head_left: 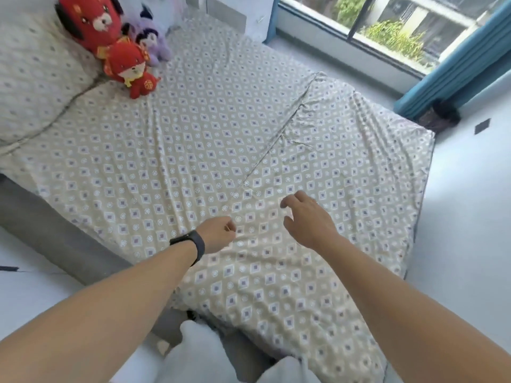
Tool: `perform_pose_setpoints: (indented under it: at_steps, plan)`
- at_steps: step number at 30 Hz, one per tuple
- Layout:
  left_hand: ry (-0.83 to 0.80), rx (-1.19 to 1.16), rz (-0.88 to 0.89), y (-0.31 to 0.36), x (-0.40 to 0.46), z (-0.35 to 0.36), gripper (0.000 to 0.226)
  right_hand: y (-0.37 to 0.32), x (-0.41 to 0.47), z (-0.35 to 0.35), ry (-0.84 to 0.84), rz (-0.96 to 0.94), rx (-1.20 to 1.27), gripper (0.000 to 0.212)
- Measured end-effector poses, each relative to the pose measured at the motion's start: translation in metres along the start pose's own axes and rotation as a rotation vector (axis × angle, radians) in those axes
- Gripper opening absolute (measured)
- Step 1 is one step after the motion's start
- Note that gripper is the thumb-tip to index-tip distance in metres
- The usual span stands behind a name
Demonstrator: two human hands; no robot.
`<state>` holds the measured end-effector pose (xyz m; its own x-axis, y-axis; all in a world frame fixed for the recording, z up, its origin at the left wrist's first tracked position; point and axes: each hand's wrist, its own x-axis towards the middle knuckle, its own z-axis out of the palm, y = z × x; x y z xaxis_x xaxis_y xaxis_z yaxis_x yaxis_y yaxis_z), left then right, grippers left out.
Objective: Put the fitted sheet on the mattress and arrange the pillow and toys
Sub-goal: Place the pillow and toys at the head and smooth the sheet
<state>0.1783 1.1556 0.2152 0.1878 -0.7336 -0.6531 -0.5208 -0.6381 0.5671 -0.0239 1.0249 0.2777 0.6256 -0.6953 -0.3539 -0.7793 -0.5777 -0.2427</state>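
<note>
A beige fitted sheet (210, 139) with a diamond pattern covers the mattress, with a long crease running diagonally across its right half. The pillow (36, 76) in matching fabric lies at the far left. Beside it sit a big red plush (91, 22), a small red plush (131, 69) and a purple plush (152, 41). My left hand (218, 234), with a black band on the wrist, is curled and pinches the sheet near the bed's front. My right hand (307, 217) hovers just over the sheet with fingers loosely bent, holding nothing.
The grey bed base (58, 233) shows along the left side below the sheet. A window (387, 26) with a blue curtain (459, 70) lies beyond the bed at the right. Pale floor (467, 217) runs along the right side. My knees in light trousers (199, 355) are at the bottom.
</note>
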Motion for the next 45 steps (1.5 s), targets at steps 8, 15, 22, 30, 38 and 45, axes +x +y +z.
perform_pose_setpoints:
  at_steps: [8, 15, 22, 30, 38, 45]
  plan:
    - [0.143, 0.026, 0.127, 0.134, -0.075, 0.046, 0.017, 0.109, -0.116, -0.063, 0.084, 0.016, 0.031, 0.032]
    - [0.177, -0.055, 0.263, 0.253, -0.128, 0.156, 0.015, 0.217, -0.211, -0.111, 0.142, 0.027, 0.086, 0.031]
    - [0.226, -0.013, 0.369, 0.309, -0.161, 0.195, 0.012, 0.263, -0.273, -0.142, 0.237, 0.017, 0.198, 0.027]
    - [0.238, 0.008, 0.409, 0.345, -0.174, 0.205, 0.013, 0.294, -0.31, -0.165, 0.301, 0.051, 0.238, 0.025]
    - [0.4, -0.111, 0.303, 0.366, -0.18, 0.229, 0.013, 0.307, -0.258, -0.171, 0.233, -0.184, 0.223, 0.027]
    - [0.67, -0.242, 0.21, 0.41, -0.208, 0.267, 0.011, 0.324, -0.225, -0.202, 0.241, -0.441, 0.143, 0.024]
